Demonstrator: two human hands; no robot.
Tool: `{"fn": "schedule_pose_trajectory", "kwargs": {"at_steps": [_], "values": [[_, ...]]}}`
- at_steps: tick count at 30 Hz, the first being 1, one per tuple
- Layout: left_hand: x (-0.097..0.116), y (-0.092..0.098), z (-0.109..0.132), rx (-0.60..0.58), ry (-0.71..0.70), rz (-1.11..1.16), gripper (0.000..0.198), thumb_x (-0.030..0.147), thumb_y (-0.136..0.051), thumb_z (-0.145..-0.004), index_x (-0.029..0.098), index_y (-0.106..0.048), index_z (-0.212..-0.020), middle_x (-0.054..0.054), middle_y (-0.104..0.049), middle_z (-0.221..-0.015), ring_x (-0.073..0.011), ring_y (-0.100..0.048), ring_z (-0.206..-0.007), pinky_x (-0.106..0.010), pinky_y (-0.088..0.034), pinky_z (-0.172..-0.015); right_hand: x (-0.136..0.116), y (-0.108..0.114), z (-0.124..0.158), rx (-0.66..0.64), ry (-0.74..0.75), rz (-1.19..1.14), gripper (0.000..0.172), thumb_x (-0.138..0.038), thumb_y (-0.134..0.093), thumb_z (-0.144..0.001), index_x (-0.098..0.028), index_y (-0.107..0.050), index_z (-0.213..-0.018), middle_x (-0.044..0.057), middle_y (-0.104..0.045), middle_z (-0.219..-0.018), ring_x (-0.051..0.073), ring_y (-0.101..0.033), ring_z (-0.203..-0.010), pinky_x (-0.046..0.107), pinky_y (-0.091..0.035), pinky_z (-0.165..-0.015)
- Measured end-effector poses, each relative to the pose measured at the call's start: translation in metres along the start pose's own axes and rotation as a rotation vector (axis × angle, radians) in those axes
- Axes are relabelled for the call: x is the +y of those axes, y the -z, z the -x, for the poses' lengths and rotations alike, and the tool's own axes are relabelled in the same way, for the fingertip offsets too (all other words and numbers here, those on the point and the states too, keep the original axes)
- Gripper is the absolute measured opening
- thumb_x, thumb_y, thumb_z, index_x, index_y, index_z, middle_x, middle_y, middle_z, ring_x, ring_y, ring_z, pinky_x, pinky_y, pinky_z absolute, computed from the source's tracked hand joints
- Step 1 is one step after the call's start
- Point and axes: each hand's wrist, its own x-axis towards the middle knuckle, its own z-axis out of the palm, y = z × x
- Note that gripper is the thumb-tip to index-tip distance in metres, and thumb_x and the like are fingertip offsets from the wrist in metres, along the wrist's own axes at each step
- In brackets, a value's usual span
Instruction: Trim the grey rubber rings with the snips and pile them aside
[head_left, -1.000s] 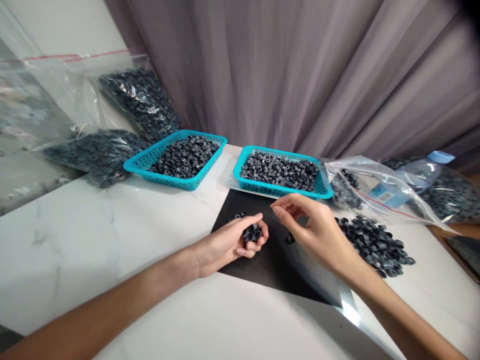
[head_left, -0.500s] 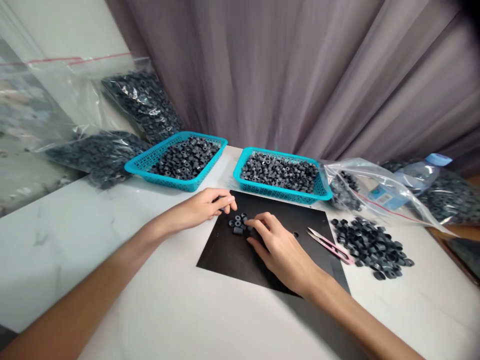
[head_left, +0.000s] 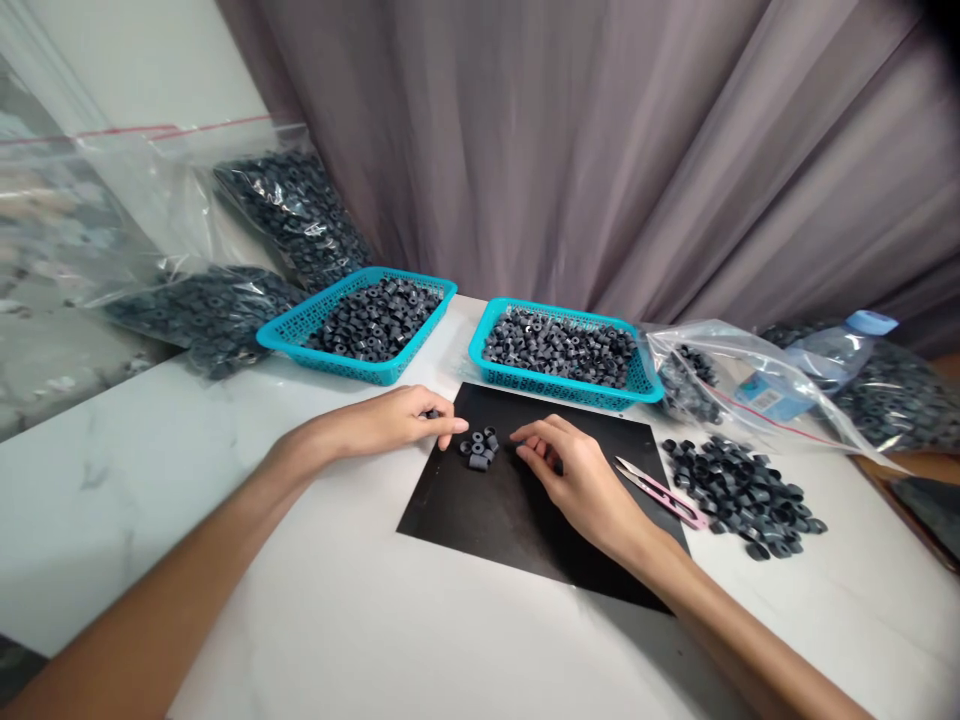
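Head-worn view, forward and down
From six o'clock above the white table (head_left: pixel 337 630), it faces the curtain (head_left: pixel 540 150) at twelve, left hand (head_left: pixel 418 415) and right hand (head_left: pixel 576 470) close, near mid-view.

No word, brand or number can be read. The only label that can be made out is the blue one (head_left: pixel 789 396) around the clear plastic bottle (head_left: pixel 836 362) at the right, whose capped end points toward the right. A whitish patch (head_left: pixel 768 398) on that label carries fine dark marks resembling a barcode; these are too small and blurred to make out.
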Motion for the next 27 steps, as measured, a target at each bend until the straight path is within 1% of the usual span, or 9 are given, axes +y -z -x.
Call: {"fn": "schedule_pose_trajectory", "kwargs": {"at_steps": [4, 7, 9, 13, 19, 21, 23, 25, 27], "values": [[-0.002, 0.002, 0.004, -0.009, 0.030, -0.019, 0.026, 0.046, -0.060, -0.088, 0.021, -0.064, -0.085, 0.002, -0.061, -0.081, -0.0188, -0.053, -0.079, -0.025, -0.034, -0.071, 0.002, -0.002, -0.027, -0.072, -0.025, 0.031, 0.009, -0.019, -0.056, -0.094, -0.019, -0.064, -0.090, 0.004, -0.063, -0.089, 0.016, -0.060, -0.076, 0.030, -0.048, -0.072], [-0.002, -0.002, 0.005, -0.040, 0.034, -0.044, 0.022, 0.045, -0.058, -0.089, 0.023, -0.060, -0.094, 0.002, -0.060, -0.084, -0.0193, -0.053, -0.083, -0.025, -0.034, -0.073, 0.006, -0.006, -0.047, -0.127, -0.057, -0.027, 0.008, -0.018, -0.056, -0.094, -0.018, -0.063, -0.089, 0.000, -0.064, -0.072, 0.014, -0.061, -0.064, 0.026, -0.049, -0.061], [-0.002, -0.007, 0.004, -0.034, 0.029, -0.050, 0.023, 0.045, -0.057, -0.090, 0.024, -0.060, -0.098, 0.002, -0.059, -0.081, -0.0198, -0.053, -0.081, -0.025, -0.034, -0.072, 0.007, -0.010, -0.055, -0.171, -0.078, -0.075, 0.009, -0.020, -0.057, -0.094, -0.018, -0.064, -0.088, -0.002, -0.063, -0.066, 0.013, -0.062, -0.057, 0.023, -0.049, -0.056], [-0.003, -0.014, 0.001, -0.031, 0.004, -0.038, 0.019, 0.041, -0.054, -0.092, 0.023, -0.061, -0.094, 0.002, -0.059, -0.078, -0.0197, -0.052, -0.077, -0.026, -0.032, -0.069, 0.010, -0.016, -0.058, -0.214, -0.104, -0.131, 0.011, -0.022, -0.059, -0.092, -0.018, -0.067, -0.086, -0.001, -0.065, -0.068, 0.012, -0.062, -0.056, 0.022, -0.049, -0.053], [-0.002, -0.009, 0.000, -0.028, -0.030, 0.022, 0.019, 0.040, -0.055, -0.091, 0.021, -0.060, -0.089, 0.001, -0.060, -0.084, -0.0181, -0.050, -0.080, -0.025, -0.034, -0.071, 0.016, -0.020, -0.053, -0.160, -0.115, -0.111, 0.007, -0.020, -0.060, -0.087, -0.019, -0.063, -0.080, -0.001, -0.063, -0.070, 0.012, -0.059, -0.059, 0.022, -0.047, -0.055], [0.002, -0.008, 0.001, -0.010, -0.029, 0.132, 0.019, 0.040, -0.056, -0.092, 0.021, -0.057, -0.087, 0.002, -0.054, -0.078, -0.0152, -0.045, -0.071, -0.024, -0.032, -0.065, 0.018, -0.021, -0.052, -0.129, -0.104, -0.108, 0.006, -0.021, -0.058, -0.087, -0.020, -0.061, -0.082, -0.002, -0.061, -0.071, 0.012, -0.057, -0.060, 0.023, -0.047, -0.056], [0.008, -0.010, 0.002, -0.019, 0.005, 0.385, 0.018, 0.038, -0.057, -0.092, 0.021, -0.054, -0.086, 0.006, -0.041, -0.066, -0.0120, -0.033, -0.058, -0.023, -0.025, -0.056, 0.020, -0.022, -0.051, -0.091, -0.085, -0.112, 0.007, -0.023, -0.055, -0.090, -0.020, -0.058, -0.085, -0.002, -0.058, -0.073, 0.013, -0.055, -0.062, 0.024, -0.048, -0.058], [0.015, -0.015, 0.001, -0.050, 0.046, 0.655, 0.016, 0.034, -0.057, -0.092, 0.022, -0.050, -0.085, 0.008, -0.030, -0.061, -0.0103, -0.023, -0.052, -0.023, -0.017, -0.051, 0.020, -0.019, -0.049, -0.050, -0.064, -0.122, 0.010, -0.026, -0.052, -0.093, -0.020, -0.056, -0.087, -0.002, -0.055, -0.074, 0.013, -0.054, -0.065, 0.025, -0.050, -0.060], [0.021, -0.024, 0.000, -0.066, 0.057, 0.782, 0.015, 0.033, -0.055, -0.093, 0.021, -0.048, -0.085, 0.009, -0.030, -0.061, -0.0089, -0.021, -0.051, -0.022, -0.015, -0.049, 0.018, -0.012, -0.047, -0.009, -0.047, -0.136, 0.014, -0.029, -0.050, -0.095, -0.020, -0.055, -0.086, -0.002, -0.053, -0.076, 0.014, -0.054, -0.068, 0.026, -0.052, -0.063]]}}
